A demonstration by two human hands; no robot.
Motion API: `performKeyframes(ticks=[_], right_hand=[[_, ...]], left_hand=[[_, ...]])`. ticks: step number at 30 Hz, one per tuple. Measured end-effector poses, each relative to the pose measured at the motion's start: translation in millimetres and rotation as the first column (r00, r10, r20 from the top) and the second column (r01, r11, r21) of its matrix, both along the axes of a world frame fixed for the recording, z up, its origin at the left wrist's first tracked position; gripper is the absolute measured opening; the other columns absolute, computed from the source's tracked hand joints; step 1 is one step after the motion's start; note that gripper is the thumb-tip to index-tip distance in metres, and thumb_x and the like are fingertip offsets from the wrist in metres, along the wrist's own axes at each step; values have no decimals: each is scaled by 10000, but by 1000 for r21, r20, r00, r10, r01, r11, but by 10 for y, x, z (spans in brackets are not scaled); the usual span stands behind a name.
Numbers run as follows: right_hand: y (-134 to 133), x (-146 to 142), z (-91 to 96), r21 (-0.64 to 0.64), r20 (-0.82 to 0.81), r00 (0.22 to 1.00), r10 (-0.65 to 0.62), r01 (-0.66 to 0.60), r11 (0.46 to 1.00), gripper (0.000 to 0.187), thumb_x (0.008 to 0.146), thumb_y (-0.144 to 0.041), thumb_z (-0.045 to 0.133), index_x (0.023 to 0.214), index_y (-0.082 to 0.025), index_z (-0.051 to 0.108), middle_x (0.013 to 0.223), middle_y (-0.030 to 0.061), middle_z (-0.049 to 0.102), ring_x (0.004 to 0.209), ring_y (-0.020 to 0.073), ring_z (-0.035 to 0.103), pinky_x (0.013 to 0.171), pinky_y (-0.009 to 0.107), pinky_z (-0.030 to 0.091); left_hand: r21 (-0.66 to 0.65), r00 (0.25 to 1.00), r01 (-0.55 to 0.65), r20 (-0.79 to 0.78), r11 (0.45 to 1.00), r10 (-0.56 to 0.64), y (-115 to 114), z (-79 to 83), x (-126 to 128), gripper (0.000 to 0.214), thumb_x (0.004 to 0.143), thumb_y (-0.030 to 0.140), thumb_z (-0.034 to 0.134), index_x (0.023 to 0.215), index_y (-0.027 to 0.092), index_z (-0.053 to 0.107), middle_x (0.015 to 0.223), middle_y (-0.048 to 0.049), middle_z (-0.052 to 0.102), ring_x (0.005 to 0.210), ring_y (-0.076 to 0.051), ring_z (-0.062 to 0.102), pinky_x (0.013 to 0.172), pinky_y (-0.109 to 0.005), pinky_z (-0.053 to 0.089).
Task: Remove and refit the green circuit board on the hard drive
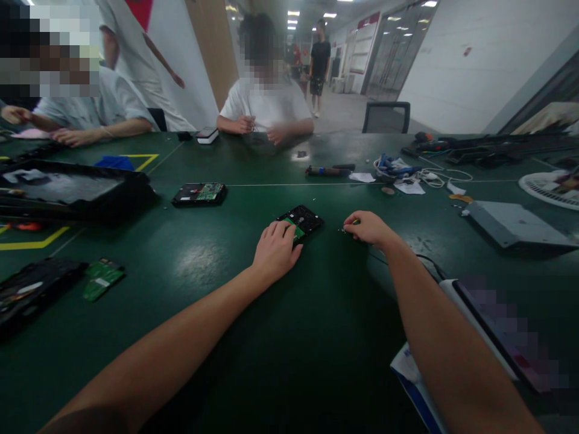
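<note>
A black hard drive (pixel 307 218) with a green circuit board lies on the green table in front of me. My left hand (pixel 275 250) grips its near left side, fingers curled over the board and the thumb at the near edge. To the right of the drive, my right hand (pixel 365 228) is closed in a pinch low over the table. A bit of yellow-green shows between its fingers, too small to name. Tiny metal pieces, perhaps screws (pixel 341 229), lie by the fingertips.
Another hard drive (pixel 199 193) lies farther left, and a loose green circuit board (pixel 103 278) nearer me. A black casing (pixel 72 190) stands at left. To the right are a grey metal box (pixel 520 223), tangled cables (pixel 393 166) and a tablet-like device (pixel 497 331). People sit across the table.
</note>
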State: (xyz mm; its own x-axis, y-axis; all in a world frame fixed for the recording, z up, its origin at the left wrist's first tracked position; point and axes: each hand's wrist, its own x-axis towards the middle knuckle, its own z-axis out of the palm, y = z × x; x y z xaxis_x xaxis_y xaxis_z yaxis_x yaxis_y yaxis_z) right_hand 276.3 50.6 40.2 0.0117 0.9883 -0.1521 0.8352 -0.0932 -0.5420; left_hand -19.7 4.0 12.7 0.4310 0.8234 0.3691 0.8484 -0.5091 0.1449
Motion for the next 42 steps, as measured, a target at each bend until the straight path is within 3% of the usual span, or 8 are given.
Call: performKeyframes(ticks=[4,8,14,26,30,34,38,42], right_hand=[[-11,-11,-11,-41,-5,998,-55,54,998,285,929,-405,681,1047,-156,757,748,80,738,565,166,632,529,281,460],[15,-151,-49,43,109,994,-30,25,999,400,888,-571,705,946,-181,769,856,104,754,768,233,702,685,335,527],[92,-194,-100,79,219,975,-42,26,997,181,877,-372,747,876,-193,776,980,126,764,936,283,713,830,378,530],[42,125,-27,6,45,994,-96,96,995,215,918,-318,667,994,-144,767,821,96,763,637,186,679,565,291,489],[9,168,53,-49,-32,994,104,-106,993,366,817,-362,812,1125,-174,758,989,84,773,742,185,704,628,278,520],[25,184,43,4,60,959,275,-276,961,382,779,-286,835,1132,-160,762,1032,82,760,874,202,708,780,298,533],[50,217,10,37,134,961,241,-248,968,215,848,-246,735,1049,-187,784,1009,63,769,876,207,708,779,306,527],[43,234,56,72,155,963,220,-234,970,169,870,-216,686,1004,-199,787,1021,67,773,933,224,709,852,332,524]], left_hand=[[-10,999,3,-39,1000,-3,69,-8,-49,446,1016,446,569,1360,166,616,1385,-168,600,1312,-346,513,1085,-519,473],[-16,996,13,-85,1000,-14,86,1,-54,408,1031,431,554,1334,170,637,1359,-162,621,1299,-345,526,1073,-512,475],[-54,981,69,-176,996,-77,60,99,-34,332,1019,311,576,1295,141,643,1342,-167,639,1293,-335,554,1061,-471,486],[-305,889,345,-196,887,-413,196,484,-330,436,853,94,702,1254,263,702,1449,-40,624,1225,-247,665,1001,-368,528],[-360,866,391,-168,847,-471,157,572,-353,342,867,130,705,1176,275,730,1383,-21,668,1175,-229,687,965,-333,535],[-369,892,359,-134,857,-432,68,643,-296,232,950,314,681,1160,229,727,1283,-76,685,1130,-250,680,964,-363,535],[-362,905,380,-43,851,-423,1,683,-265,374,948,426,692,1277,249,680,1242,-71,678,1110,-229,661,967,-336,523],[-274,950,230,-146,934,-276,3,653,-280,431,920,463,709,1274,217,686,1194,-104,673,1079,-277,645,937,-388,521]])
